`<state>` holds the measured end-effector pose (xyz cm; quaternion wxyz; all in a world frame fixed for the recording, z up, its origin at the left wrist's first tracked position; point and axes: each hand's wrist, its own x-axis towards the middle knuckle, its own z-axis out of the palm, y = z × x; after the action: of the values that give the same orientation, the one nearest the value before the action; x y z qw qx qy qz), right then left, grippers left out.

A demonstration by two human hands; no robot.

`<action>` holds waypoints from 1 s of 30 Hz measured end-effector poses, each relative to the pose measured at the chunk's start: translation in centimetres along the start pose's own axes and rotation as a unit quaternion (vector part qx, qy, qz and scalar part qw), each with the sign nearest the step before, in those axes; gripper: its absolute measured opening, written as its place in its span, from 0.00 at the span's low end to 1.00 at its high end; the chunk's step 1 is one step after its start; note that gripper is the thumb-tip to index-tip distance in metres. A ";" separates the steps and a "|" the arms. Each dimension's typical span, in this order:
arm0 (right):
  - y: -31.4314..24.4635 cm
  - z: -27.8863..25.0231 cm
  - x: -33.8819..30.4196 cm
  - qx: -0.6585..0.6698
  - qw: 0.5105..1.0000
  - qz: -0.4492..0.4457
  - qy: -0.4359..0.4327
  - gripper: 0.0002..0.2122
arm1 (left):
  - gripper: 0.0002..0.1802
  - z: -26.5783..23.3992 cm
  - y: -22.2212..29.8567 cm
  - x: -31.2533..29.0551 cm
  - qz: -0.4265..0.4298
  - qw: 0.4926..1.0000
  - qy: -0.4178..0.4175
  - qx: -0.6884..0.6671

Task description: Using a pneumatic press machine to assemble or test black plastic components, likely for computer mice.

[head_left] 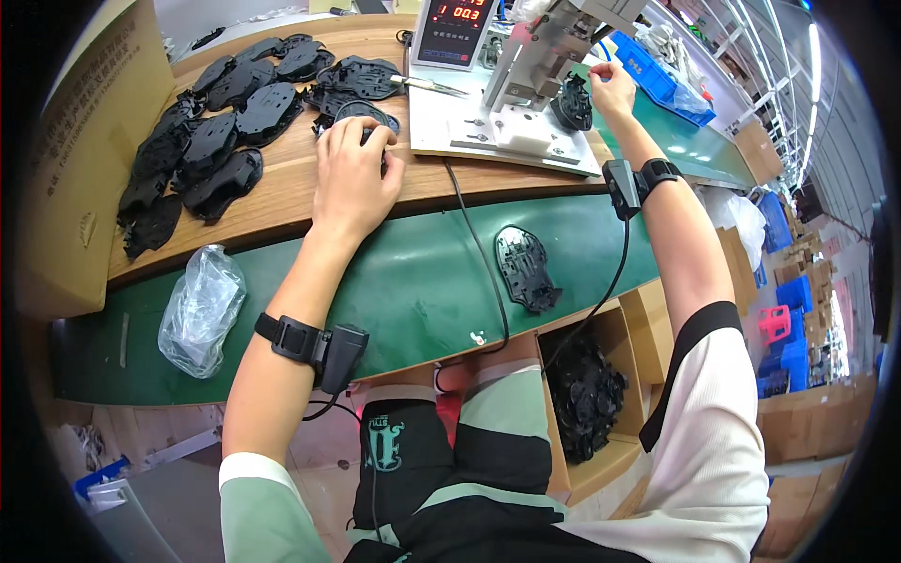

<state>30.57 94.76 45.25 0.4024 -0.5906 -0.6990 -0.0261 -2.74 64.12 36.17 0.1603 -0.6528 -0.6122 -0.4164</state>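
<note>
My left hand (357,178) is closed over a black plastic shell (368,113), shaped like a computer mouse casing, at the front of a pile on the wooden board. Its fingers cover part of that shell. At the bench press (530,70), another black shell (572,103) stands tilted at the right of the white fixture (526,131). Beside that shell is my right hand (614,89), its fingers loosely bent and apart, with nothing visible in them. One more black shell (526,267) lies on the green table, its inner side up.
Many black shells (211,141) cover the wooden board at left, beside a tall carton (103,141). Tweezers (427,85) lie by the digital controller (453,33). A clear plastic bag (202,310) rests on the green table. Below, a carton (610,469) holds black parts. Cables hang across the table edge.
</note>
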 end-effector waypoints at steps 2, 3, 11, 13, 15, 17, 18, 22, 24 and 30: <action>0.0 0.1 -0.5 0.010 1.000 0.004 -0.005 0.06 | 0.12 0.0 -0.1 -0.2 0.001 1.000 0.002 0.003; 0.3 0.1 -0.7 0.008 1.000 0.005 0.004 0.06 | 0.12 0.0 -0.1 -0.1 -0.002 1.000 0.003 0.006; 0.7 0.7 -5.6 0.034 0.999 -0.039 -0.009 0.28 | 0.11 0.0 0.2 0.0 -0.003 1.000 -0.003 0.005; -0.5 0.5 -7.4 0.041 0.999 -0.015 -0.022 0.35 | 0.10 -0.1 -0.1 -0.2 -0.003 1.000 0.000 0.006; -0.5 0.0 -8.5 0.035 0.996 0.020 -0.078 0.36 | 0.10 -0.1 -0.1 -0.1 -0.001 1.000 0.004 0.002; -0.1 -0.4 -8.9 -0.002 0.994 -0.003 -0.109 0.31 | 0.10 -0.1 0.1 -0.1 -0.003 1.000 -0.002 -0.001; 0.3 -0.8 -8.7 -0.004 0.994 -0.003 -0.107 0.31 | 0.10 0.0 0.3 0.0 -0.001 1.000 -0.001 -0.004; 0.4 -1.4 -8.9 0.109 0.982 0.043 -0.148 0.26 | 0.10 -0.1 0.2 -0.1 -0.004 1.000 -0.002 -0.006; 0.3 -1.6 -8.5 0.100 0.980 0.056 -0.165 0.24 | 0.10 -0.1 0.0 -0.2 -0.005 1.000 -0.002 -0.005; -0.7 -1.0 -6.4 0.069 0.995 -0.070 0.024 0.20 | 0.10 0.0 0.5 0.0 -0.007 1.000 -0.005 -0.007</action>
<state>30.38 88.86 42.41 0.4561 -0.5103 -0.7288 -0.0200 -2.28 64.00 36.30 0.1503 -0.6516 -0.6146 -0.4183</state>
